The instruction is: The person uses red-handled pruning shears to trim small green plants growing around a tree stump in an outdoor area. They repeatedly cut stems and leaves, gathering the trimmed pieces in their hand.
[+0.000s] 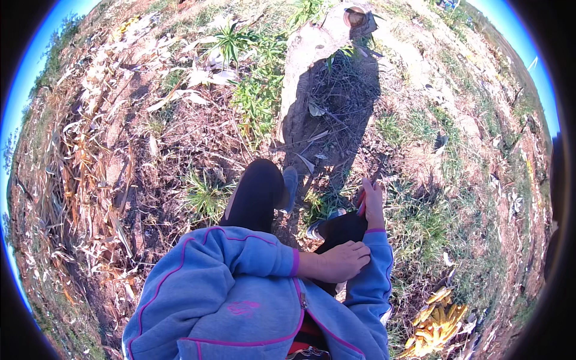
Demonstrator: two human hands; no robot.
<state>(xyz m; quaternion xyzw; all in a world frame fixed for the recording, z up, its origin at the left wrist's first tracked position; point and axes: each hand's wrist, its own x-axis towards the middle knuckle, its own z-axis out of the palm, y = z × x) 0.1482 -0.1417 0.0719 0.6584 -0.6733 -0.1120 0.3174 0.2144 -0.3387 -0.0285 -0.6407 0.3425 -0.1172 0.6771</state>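
My right hand (374, 203) is closed around the red handle (362, 202) of a tool, whose thin dark end points up and away over the grass; the tool's exact kind cannot be told. My left hand (344, 262) reaches across my body and rests on the blue sleeve (378, 263) of my right forearm, its fingers curled at the cloth. Below and between the arms are my legs in dark trousers (258, 193), with shoes (290, 189) on the ground.
Dry corn stalks and husks (85, 153) lie along the left. A heap of yellow corn cobs (434, 324) is at the lower right. Green weeds (258, 94) grow ahead, beside bare soil (294, 58) and my shadow. Grass tufts (204, 195) stand near my legs.
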